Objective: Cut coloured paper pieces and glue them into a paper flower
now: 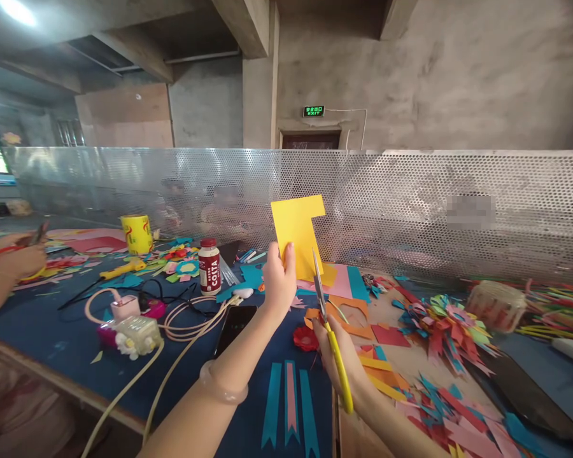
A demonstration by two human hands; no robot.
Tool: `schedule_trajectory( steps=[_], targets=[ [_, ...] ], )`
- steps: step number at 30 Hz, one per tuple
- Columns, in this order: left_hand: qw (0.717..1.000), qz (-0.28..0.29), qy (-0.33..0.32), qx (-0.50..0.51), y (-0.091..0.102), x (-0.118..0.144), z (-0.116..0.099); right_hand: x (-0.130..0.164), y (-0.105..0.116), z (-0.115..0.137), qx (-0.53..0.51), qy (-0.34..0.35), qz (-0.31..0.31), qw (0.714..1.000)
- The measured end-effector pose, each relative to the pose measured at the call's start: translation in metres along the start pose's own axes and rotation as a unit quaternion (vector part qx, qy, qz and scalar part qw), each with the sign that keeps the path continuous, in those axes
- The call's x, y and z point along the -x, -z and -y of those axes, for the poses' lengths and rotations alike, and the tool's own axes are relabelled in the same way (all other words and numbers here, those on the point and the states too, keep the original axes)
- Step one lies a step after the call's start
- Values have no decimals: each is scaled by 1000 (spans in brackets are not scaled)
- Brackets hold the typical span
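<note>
The left hand (pixel 277 280) pinches the yellow card (pixel 298 232) upright above the table (pixel 52 346), while the right hand (pixel 341 353) has its fingers closed through the yellow-handled scissors (pixel 325 315), blades just beside the card's lower edge. The thumb sits close; a skewed snip could nick it or wander off line.

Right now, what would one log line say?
left hand: holds yellow paper | right hand: scissors, blades open at paper | table: scraps

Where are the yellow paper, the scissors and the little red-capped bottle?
yellow paper (pixel 297 230): head view, middle of the sheet above the thumb.
scissors (pixel 337 356): head view, on the yellow handle.
bottle (pixel 209 268): head view, on the red and white label.
</note>
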State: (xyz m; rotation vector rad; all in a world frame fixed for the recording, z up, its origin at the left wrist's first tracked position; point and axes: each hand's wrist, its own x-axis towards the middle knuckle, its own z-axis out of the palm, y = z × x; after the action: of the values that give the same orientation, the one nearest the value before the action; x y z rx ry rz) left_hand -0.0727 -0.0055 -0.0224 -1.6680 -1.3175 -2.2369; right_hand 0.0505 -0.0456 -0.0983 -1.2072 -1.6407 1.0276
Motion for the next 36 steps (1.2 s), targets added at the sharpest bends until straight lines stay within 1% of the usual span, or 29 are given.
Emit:
schedule_trajectory(
  steps=[5, 8, 14, 19, 24, 29, 36],
  targets=[
    [1000, -4, 0, -8, 1, -1, -1, 0, 0, -2, -3, 20, -12, 1000],
    [1000, -3, -4, -8, 1, -1, -1, 0, 0, -3, -8, 18, -8, 1000],
    [1000, -6, -10, -4, 0, 0, -1, 4, -1, 4, -26, 24, -18, 999],
    [1000, -7, -13, -13, 0, -1, -2, 2, 0, 2, -10, 31, -20, 999],
    [1000, -2, -15, 1, 0, -1, 1, -3, -1, -2, 22, 46, -23, 998],
    [1000, 1, -23, 5, -1, -1, 1, -6, -1, -2, 34, 69, -48, 996],
    [999, 8, -29, 25, -1, -2, -2, -8, 0, -5, 48, 90, -54, 993]
  ],
)
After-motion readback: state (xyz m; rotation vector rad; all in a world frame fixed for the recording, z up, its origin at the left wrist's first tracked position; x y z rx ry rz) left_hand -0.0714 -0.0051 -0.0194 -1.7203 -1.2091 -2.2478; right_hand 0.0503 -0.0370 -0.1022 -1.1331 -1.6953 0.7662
